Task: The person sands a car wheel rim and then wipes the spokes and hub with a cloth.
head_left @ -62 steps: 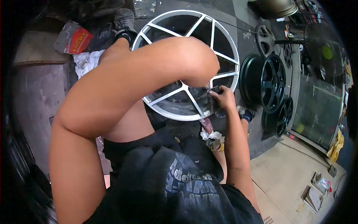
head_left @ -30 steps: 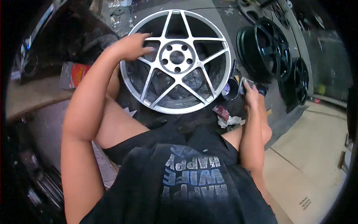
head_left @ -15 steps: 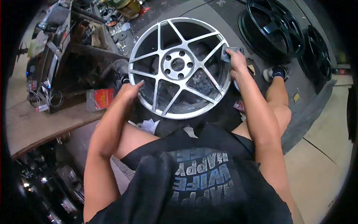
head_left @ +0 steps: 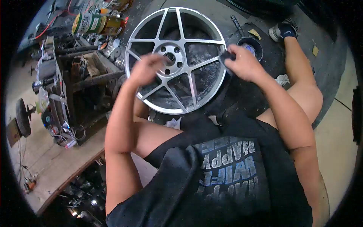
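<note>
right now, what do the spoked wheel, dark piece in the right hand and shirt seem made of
Spoked wheel: metal, likely aluminium alloy, from its satin silver sheen.
Dark piece in the right hand: perhaps sanding sheet, by its matte look, though blur leaves it open.
Shirt: matte black cloth, probably cotton, given its soft folds.

Container (head_left: 259, 46) right of wheel (head_left: 187, 70), tins (head_left: 95, 24) left, shoe (head_left: 279, 33) beyond container

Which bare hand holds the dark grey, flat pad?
The right hand, with the pad near the silver, spoked metal wheel; the blurred left hand is near its hub.
</note>
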The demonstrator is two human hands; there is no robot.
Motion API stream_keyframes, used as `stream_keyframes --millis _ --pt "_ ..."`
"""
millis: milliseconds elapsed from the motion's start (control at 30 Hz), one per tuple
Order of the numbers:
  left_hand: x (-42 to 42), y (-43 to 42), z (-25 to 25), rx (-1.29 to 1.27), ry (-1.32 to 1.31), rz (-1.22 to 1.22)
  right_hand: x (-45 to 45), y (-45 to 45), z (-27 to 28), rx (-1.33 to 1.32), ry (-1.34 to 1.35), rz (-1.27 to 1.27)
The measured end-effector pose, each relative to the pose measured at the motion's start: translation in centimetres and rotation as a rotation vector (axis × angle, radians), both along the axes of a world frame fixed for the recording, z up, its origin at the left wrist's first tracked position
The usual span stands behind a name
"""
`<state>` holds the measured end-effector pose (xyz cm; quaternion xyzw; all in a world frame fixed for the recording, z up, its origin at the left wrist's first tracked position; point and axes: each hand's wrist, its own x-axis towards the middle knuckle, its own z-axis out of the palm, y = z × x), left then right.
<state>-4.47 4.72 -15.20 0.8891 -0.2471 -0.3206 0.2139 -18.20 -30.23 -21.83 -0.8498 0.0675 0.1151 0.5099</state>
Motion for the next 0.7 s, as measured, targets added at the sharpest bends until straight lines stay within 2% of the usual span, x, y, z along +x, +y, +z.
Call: stream_keyframes --millis 33,100,167,200,267,433,500,567,600,667,700 --pt "-2.4 -3.0 0.8 0.093 0.092 -0.211 0.9 -0.5 -0.1 -0.085 -0.157 -0.035" --pt "-6.3 -5.7 0.1 0.196 0.119 -0.481 2.5 -1.6 0.7 0.071 -0.153 -0.088" --pt "-8.1 -6.9 -1.0 0.425 0.039 -0.505 3.4 -2.2 -0.2 0.117 -0.183 -0.146" --pt "-7.7 -6.8 -1.7 0.435 0.05 -0.512 3.4 -2.4 -0.4 0.121 -0.186 -0.15" --pt "-6.4 -6.5 -3.3 0.52 -0.245 -0.6 3.2 -2.4 0.0 0.137 -0.18 -0.166" --pt "-7.7 -6.9 -3.3 0.603 -0.219 -0.663 2.3 -1.3 0.3 0.013 -0.338 -0.163" --pt "-8.6 -7.1 -2.5 0.624 -0.223 -0.769 2.0 -1.5 1.1 0.0 -0.353 -0.174" --pt "-10.0 -7.4 -1.9 0.625 -0.176 -0.789 2.2 -2.1 2.4 0.012 -0.022 -0.13" --pt "-10.6 -7.5 -1.7 0.623 -0.13 -0.808 2.2 -2.1 1.6 0.013 -0.022 -0.13" --pt "-12.0 -7.3 -1.7 0.642 -0.135 -0.83 2.4 -2.2 -0.9 0.007 -0.33 -0.191" --pt "-12.7 -7.2 -1.7 0.66 -0.138 -0.853 2.5 -2.4 -0.3 0.006 -0.326 -0.193"
